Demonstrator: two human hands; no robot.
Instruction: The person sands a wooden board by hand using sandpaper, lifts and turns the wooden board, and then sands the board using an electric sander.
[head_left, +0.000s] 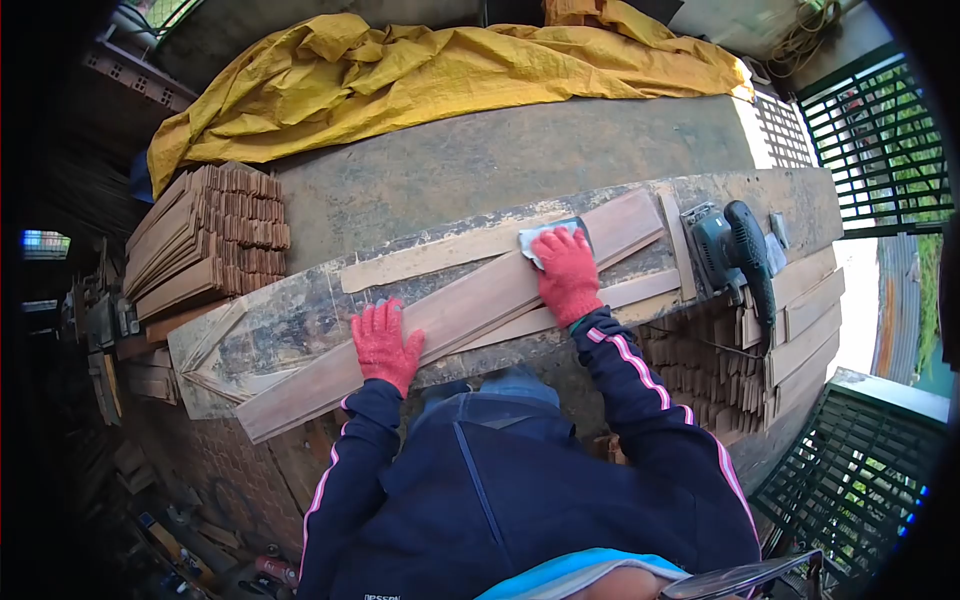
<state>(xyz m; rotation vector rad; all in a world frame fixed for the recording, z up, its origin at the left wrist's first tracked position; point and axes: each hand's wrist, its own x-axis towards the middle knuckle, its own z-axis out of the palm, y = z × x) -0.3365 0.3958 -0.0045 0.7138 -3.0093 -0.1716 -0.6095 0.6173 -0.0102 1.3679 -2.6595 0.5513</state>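
A long wooden plank (470, 305) lies diagonally across the worn workbench (290, 312), its near left end overhanging the edge. My left hand (385, 345), in a red glove, rests on the plank with its fingers spread and nothing in them. Farther up the same board, my right hand (567, 275), also gloved in red, presses a pale pad (533, 238) against the wood. Its fingers bend over the pad, and a darker edge shows at the pad's right side. Thin wooden strips (430, 262) lie on the bench on both sides of the plank.
A power sander (715, 245) with a dark handle sits toward the bench's right end. Stacked boards (210, 235) stand at the left, and more boards (810, 310) lie at the right. Behind the bench, a yellow tarp (450, 75) covers the far side. Green gratings (880, 140) border the right.
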